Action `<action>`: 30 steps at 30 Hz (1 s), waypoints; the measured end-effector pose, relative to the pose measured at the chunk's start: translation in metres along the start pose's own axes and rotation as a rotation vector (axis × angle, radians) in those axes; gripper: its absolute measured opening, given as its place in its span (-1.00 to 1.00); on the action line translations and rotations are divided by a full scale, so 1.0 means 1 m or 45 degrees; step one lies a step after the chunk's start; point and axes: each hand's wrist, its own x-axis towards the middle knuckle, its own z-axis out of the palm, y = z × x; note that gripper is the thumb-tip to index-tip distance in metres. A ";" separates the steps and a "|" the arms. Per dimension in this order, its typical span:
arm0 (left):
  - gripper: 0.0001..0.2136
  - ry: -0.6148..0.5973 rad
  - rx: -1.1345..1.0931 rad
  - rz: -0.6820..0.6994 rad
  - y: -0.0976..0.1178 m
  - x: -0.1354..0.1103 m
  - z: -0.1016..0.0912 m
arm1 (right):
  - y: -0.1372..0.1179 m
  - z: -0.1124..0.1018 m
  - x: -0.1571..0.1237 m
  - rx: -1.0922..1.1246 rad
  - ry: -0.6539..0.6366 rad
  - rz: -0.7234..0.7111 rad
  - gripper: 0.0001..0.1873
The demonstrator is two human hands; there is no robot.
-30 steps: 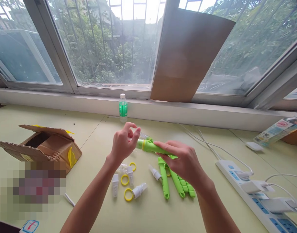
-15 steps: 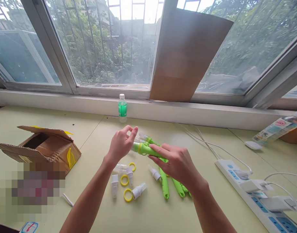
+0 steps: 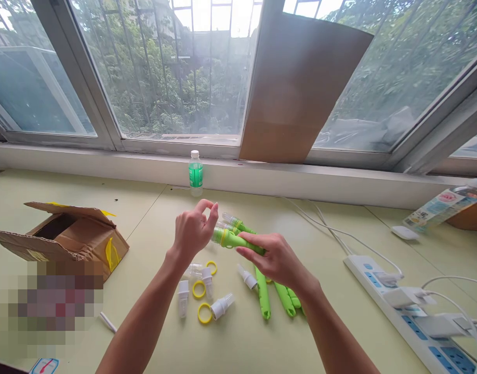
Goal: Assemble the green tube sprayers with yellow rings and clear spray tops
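Note:
My right hand (image 3: 275, 259) grips a green plastic tube (image 3: 238, 242) with a yellow ring near its left end. Curled around that end, my left hand (image 3: 194, 228) hides most of the clear cap; its thumb points up. Behind them lie other green tubes with clear caps (image 3: 231, 219). Below the right hand, several green tube ends (image 3: 264, 301) point toward me. In front are loose yellow rings (image 3: 204, 313), white ribbed plastic inserts (image 3: 222, 306) and a clear piece (image 3: 194, 269).
An opened cardboard box (image 3: 88, 234) stands at the left. By the window ledge is a small bottle with a green label (image 3: 196, 174). A power strip (image 3: 402, 319) with plugs and cables runs along the right, and a larger bottle (image 3: 443, 208) leans beyond it.
My left thumb and fingers have shifted slightly at the tube's end, with the thumb a little more bent. The right hand still holds the tube in nearly the same place.

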 end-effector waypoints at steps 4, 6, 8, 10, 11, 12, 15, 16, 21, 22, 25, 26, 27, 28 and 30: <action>-0.71 0.172 0.071 0.210 -0.008 -0.003 0.002 | 0.004 0.002 0.005 0.345 -0.127 0.065 -0.65; -0.74 0.264 0.065 0.368 -0.011 -0.004 0.003 | 0.006 0.003 0.007 0.493 -0.204 0.067 -0.62; -0.79 0.339 0.038 0.518 -0.013 -0.005 0.003 | 0.007 0.004 0.009 0.581 -0.264 0.078 -0.59; -0.83 0.374 -0.012 0.569 -0.013 -0.005 0.003 | 0.008 0.004 0.009 0.588 -0.263 0.101 -0.58; -0.84 0.368 -0.043 0.538 -0.012 -0.005 0.003 | 0.008 0.004 0.008 0.560 -0.237 0.108 -0.59; -0.83 0.349 -0.078 0.472 -0.011 -0.004 0.002 | 0.008 0.005 0.007 0.508 -0.193 0.104 -0.61; -0.73 0.200 -0.215 0.184 -0.006 -0.001 0.001 | 0.007 0.007 0.005 0.183 0.035 0.029 -0.68; -0.70 0.127 -0.278 0.089 -0.005 0.001 0.001 | 0.007 0.008 0.004 0.022 0.131 -0.025 -0.69; -0.53 -0.228 -0.520 -0.325 -0.009 0.009 0.001 | 0.011 0.015 0.005 -0.670 0.463 -0.357 -0.74; -0.53 -0.263 -0.520 -0.360 -0.011 0.010 0.002 | 0.011 0.015 0.005 -0.714 0.479 -0.391 -0.74; -0.54 -0.244 -0.508 -0.346 -0.011 0.009 0.005 | 0.013 0.008 0.004 -0.587 0.482 -0.402 -0.76; -0.56 -0.214 -0.512 -0.329 -0.009 0.008 0.006 | 0.013 0.004 0.003 -0.482 0.487 -0.382 -0.73; -0.57 -0.186 -0.522 -0.315 -0.006 0.006 0.006 | 0.014 0.000 0.002 -0.370 0.501 -0.357 -0.67; -0.59 -0.158 -0.535 -0.305 -0.003 0.005 0.007 | 0.015 -0.004 0.001 -0.277 0.524 -0.336 -0.64; -0.62 -0.105 -0.559 -0.294 0.003 0.001 0.009 | 0.015 -0.010 0.000 -0.181 0.568 -0.309 -0.67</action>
